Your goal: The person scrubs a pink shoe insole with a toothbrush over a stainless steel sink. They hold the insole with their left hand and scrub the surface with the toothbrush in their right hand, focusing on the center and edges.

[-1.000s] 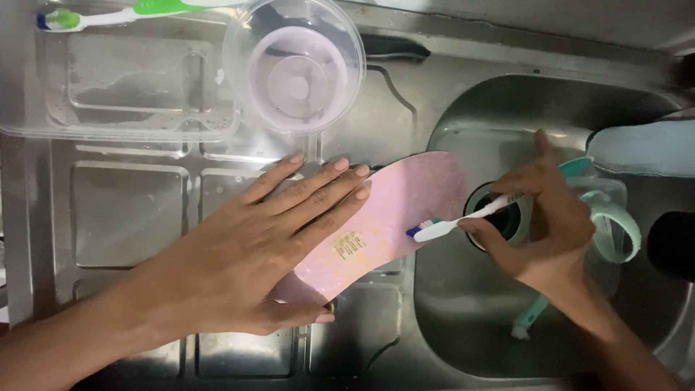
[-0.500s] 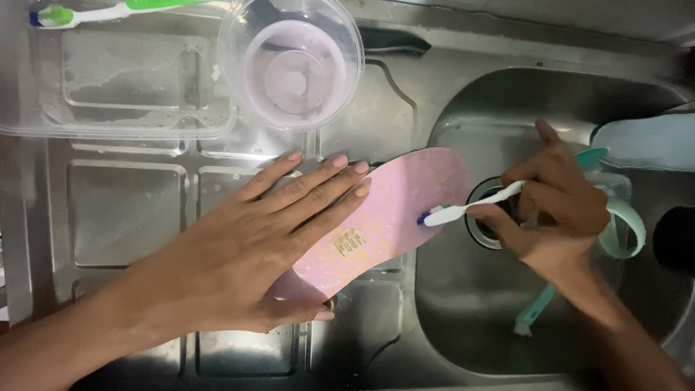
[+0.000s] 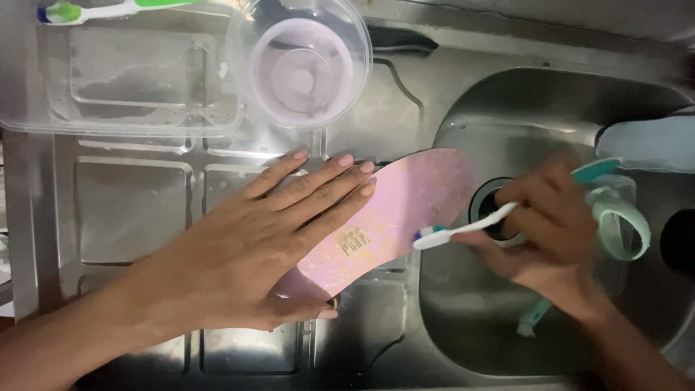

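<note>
A pink shoe insole (image 3: pixel 405 210) lies on the steel draining board, its toe end reaching over the sink basin's edge. My left hand (image 3: pixel 268 246) lies flat on its heel half, fingers spread, pressing it down. My right hand (image 3: pixel 550 239), blurred by motion, grips a white toothbrush (image 3: pixel 463 228) with a teal handle end. The brush head touches the insole's lower right edge, above the basin.
A steel sink basin (image 3: pixel 507 108) with a drain sits at right, holding a teal-strapped item (image 3: pixel 622 224) and a pale shoe part (image 3: pixel 644 141). A clear round bowl (image 3: pixel 300 61), a clear rectangular tray (image 3: pixel 130 80) and a green toothbrush (image 3: pixel 108 10) stand at the back.
My right hand has shifted the toothbrush along the insole's toe end, the head now lower and further left. My left hand has stayed flat on the insole.
</note>
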